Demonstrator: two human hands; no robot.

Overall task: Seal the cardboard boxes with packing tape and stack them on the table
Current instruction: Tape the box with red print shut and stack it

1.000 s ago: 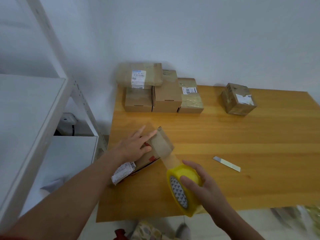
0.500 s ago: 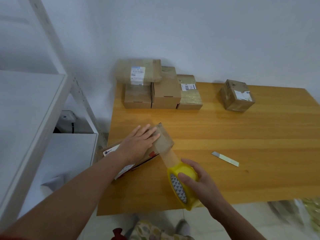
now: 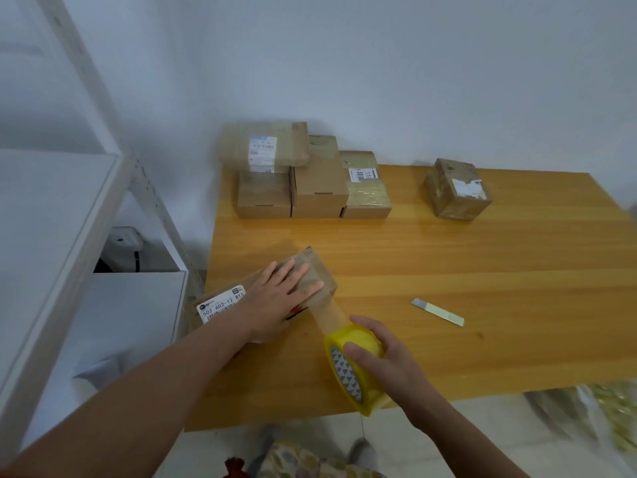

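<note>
A flat cardboard box (image 3: 225, 300) with a white label lies at the table's near left edge. My left hand (image 3: 281, 296) presses flat on its top, fingers straight. My right hand (image 3: 382, 360) grips a yellow roll of packing tape (image 3: 355, 369) just right of the box. A strip of clear tape (image 3: 327, 313) runs from the roll up onto the box's near right end. Several sealed boxes (image 3: 319, 186) sit stacked at the back left corner, one flat box (image 3: 265, 144) on top.
A lone small box (image 3: 456, 189) stands at the back right of the wooden table (image 3: 482, 270). A small blade (image 3: 437, 312) lies on the table right of my hands. White metal shelving (image 3: 51, 236) stands close on the left. Bags lie on the floor at lower right.
My left hand slid along the box top toward the right end, now lying flat over the tape. The white label came into view. The roll stays close to the box.
</note>
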